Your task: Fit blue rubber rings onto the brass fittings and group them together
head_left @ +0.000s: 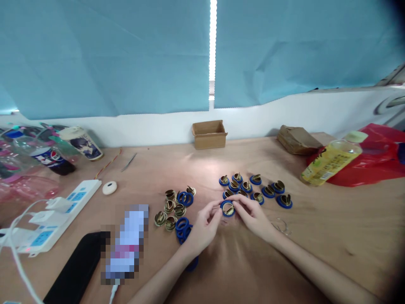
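Note:
Between my two hands is a small round brass fitting with a blue ring (pixel 228 214) around it. My left hand (pixel 205 224) grips its left edge between thumb and fingers. On the opposite edge, the fingers of my right hand (pixel 252 214) close on the same piece. Just beyond my fingers stand several brass fittings with blue rings (pixel 268 191). Left of my left hand lie several brass fittings without blue rings (pixel 170 206). Loose blue rings (pixel 182 223) lie close by, partly hidden by my left hand, and a few more rings (pixel 185 198) rest among those fittings.
A small open cardboard box (pixel 209 141) stands by the wall. At left are a phone (pixel 126 242) on a cable, a black case (pixel 74 268), a power strip (pixel 80 196) and bottles (pixel 53 160). A yellow-labelled bottle (pixel 332 162) leans on a red bag (pixel 373 162) at right. Thin wire loops (pixel 283 228) lie beside my right forearm.

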`<state>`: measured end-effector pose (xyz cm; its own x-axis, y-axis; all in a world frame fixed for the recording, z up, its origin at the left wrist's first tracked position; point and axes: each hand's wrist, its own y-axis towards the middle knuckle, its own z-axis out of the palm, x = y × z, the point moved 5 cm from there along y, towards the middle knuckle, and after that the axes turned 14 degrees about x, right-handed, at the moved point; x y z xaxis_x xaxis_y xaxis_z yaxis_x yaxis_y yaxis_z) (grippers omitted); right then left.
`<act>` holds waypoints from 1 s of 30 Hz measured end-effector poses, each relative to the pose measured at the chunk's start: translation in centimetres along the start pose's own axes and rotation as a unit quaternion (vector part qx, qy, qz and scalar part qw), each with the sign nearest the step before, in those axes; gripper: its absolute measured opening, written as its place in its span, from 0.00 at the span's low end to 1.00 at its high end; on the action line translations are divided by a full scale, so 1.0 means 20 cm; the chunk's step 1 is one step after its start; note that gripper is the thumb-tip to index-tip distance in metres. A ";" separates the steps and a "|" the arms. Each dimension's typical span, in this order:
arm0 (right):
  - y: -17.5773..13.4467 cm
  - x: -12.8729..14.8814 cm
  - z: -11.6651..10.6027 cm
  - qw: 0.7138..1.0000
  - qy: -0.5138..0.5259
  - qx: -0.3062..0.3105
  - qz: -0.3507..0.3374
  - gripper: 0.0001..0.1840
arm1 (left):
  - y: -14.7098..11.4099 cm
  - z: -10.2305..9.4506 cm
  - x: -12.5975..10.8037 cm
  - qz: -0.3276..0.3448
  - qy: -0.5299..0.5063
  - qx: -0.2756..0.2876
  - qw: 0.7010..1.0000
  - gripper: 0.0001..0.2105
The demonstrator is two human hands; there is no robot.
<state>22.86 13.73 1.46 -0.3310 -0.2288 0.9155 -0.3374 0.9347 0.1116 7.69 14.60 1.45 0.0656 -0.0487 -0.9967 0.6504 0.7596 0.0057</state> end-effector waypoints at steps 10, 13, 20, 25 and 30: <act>0.01 0.04 -0.01 0.996 -0.049 0.069 0.013 0.12 | 0.00 -0.04 0.00 0.014 0.081 -0.013 0.997 0.13; 0.01 0.05 -0.01 0.994 -0.063 0.086 0.008 0.12 | 0.00 -0.04 0.00 0.011 0.106 -0.010 0.994 0.12; -0.02 0.09 0.01 0.978 -0.196 0.046 -0.061 0.09 | -0.01 -0.05 -0.01 0.023 0.140 -0.034 0.989 0.12; -0.04 0.11 0.05 0.956 -0.258 0.025 -0.139 0.14 | 0.01 -0.05 0.06 -0.019 -0.018 -0.021 0.999 0.16; -0.05 0.12 0.06 0.947 -0.280 -0.004 -0.156 0.14 | 0.02 -0.04 0.05 -0.004 -0.055 -0.010 0.998 0.20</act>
<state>21.28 11.95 3.01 -0.6324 -0.6005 0.4894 -0.4904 0.7994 0.3472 7.39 15.46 0.34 0.1435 -0.1251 -0.9817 0.6362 0.7715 -0.0053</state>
